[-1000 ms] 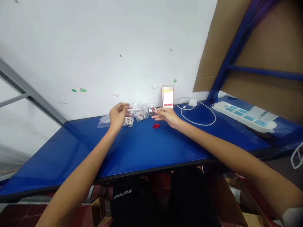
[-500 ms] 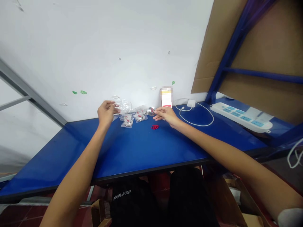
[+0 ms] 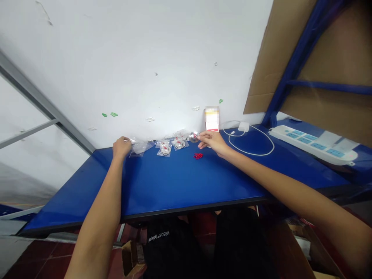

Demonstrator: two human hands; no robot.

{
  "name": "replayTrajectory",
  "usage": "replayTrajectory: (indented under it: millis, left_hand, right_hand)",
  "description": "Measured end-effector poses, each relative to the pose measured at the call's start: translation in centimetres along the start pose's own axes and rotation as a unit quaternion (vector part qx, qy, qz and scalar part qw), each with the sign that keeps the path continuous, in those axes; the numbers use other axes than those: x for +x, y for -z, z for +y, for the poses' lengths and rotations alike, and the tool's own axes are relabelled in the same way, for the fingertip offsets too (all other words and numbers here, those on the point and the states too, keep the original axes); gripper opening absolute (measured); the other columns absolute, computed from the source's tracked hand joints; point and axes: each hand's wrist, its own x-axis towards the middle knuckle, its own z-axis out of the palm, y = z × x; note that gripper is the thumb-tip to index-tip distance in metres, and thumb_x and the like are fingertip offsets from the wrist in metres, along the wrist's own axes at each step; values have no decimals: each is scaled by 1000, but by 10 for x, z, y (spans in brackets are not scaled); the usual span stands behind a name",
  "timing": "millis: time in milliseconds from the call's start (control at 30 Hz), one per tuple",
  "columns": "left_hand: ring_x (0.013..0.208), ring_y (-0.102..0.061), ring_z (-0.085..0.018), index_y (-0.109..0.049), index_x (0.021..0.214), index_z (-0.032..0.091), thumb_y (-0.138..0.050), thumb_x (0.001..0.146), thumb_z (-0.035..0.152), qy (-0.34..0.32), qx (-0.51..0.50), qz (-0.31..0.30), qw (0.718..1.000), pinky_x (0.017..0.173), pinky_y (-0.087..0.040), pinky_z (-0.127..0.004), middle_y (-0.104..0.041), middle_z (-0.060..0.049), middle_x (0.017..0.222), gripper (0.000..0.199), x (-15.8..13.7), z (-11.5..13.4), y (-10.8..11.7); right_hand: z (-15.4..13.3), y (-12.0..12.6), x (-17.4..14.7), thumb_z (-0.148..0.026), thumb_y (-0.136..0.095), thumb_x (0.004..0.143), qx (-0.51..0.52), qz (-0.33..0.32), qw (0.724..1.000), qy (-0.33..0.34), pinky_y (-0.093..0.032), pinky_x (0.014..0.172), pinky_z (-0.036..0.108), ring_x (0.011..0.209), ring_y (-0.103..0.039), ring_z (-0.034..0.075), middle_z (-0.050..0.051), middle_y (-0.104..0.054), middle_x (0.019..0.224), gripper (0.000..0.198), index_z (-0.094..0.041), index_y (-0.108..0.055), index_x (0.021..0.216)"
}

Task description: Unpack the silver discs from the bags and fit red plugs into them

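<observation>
My left hand is low over the back left of the blue table, its fingers closed at the edge of a crumpled clear plastic bag. Between the fingertips of my right hand is a shiny round metal disc with a red mark, held up near the wall. Several similar discs in small clear bags lie between my hands. Just below my right fingertips, a little heap of thin red pieces rests on the table; their kind is too small to tell.
A phone-like screen leans against the white wall behind my right hand. Right of it lie a white cable with a charger and a long power strip. The blue table's dark front edge runs before my lap.
My left hand has moved left and down to the table with the plastic bag. My right hand keeps holding the disc in nearly the same place. The view has turned slightly left.
</observation>
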Motion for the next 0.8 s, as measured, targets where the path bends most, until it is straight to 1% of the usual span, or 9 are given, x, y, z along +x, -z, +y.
replayTrajectory:
  millis: [133, 233, 333, 400, 467, 533, 667, 733, 800]
  left_hand:
    - [124, -69, -44, -72, 118, 13, -66, 87, 32, 3, 20, -10, 1000, 107, -53, -56, -77, -26, 126, 37, -3, -3, -4]
    - [125, -65, -44, -71, 121, 12, -60, 92, 34, -24, 28, 52, 998, 108, -51, -56, -72, -28, 132, 38, -7, 4, 2]
    - [118, -67, -38, -73, 113, 15, -54, 96, 33, -80, -10, 139, 987, 107, -51, -51, -75, -22, 121, 31, -16, 26, 13]
    - [108, -71, -32, -74, 106, 18, -51, 98, 31, -130, -69, 138, 979, 105, -52, -46, -78, -15, 109, 28, -27, 50, 16]
    - [98, -73, -27, -75, 101, 19, -50, 99, 31, -186, -147, 100, 966, 101, -54, -41, -80, -10, 103, 28, -46, 80, 13]
    - [88, -74, -23, -76, 99, 19, -54, 99, 33, -234, -232, 14, 944, 88, -57, -37, -80, -7, 98, 26, -72, 111, 5]
    - [92, -76, -22, -76, 126, 22, -69, 98, 42, -318, -351, -189, 860, 80, -61, -34, -80, -9, 115, 35, -126, 160, -15]
    - [97, -76, -23, -70, 141, 25, -78, 94, 44, -324, -382, -227, 835, 82, -63, -35, -76, -11, 129, 51, -146, 173, -23]
    - [98, -76, -23, -67, 145, 27, -81, 93, 44, -333, -392, -225, 827, 81, -65, -36, -71, -13, 138, 57, -158, 180, -29]
  right_hand:
    - [-2, -1, -1, -36, -98, 83, -14, 3, 1000, -7, -67, 60, 26, 60, -77, 17, 7, -80, 73, 31, -15, -78, 93]
    - [-3, -1, -2, -38, -98, 83, -20, 3, 1000, -4, -67, 61, 26, 61, -77, 17, 7, -81, 76, 32, -15, -78, 94]
    - [-4, -2, -2, -41, -98, 82, -22, 2, 1000, 2, -67, 60, 25, 61, -77, 17, 8, -81, 77, 35, -15, -78, 94]
    - [-4, -2, -2, -42, -98, 81, -22, 1, 1000, -1, -66, 59, 25, 59, -76, 17, 7, -80, 74, 36, -15, -78, 93]
    - [-4, -3, -2, -43, -99, 81, -22, -2, 1000, -6, -67, 59, 25, 59, -76, 17, 6, -79, 71, 36, -15, -78, 92]
    - [-4, -3, -2, -43, -99, 80, -21, -5, 1000, -12, -67, 60, 26, 59, -76, 17, 6, -78, 70, 37, -15, -78, 92]
    - [-3, -5, -3, -43, -99, 80, -13, -17, 1000, -9, -68, 60, 26, 59, -76, 17, 5, -78, 70, 37, -15, -77, 90]
    - [-3, -6, -4, -44, -99, 80, -8, -29, 1000, -8, -67, 60, 26, 59, -76, 17, 5, -78, 69, 37, -16, -77, 90]
    - [-3, -7, -6, -43, -101, 77, -10, -40, 999, -15, -68, 61, 26, 60, -77, 17, 6, -78, 70, 38, -16, -77, 89]
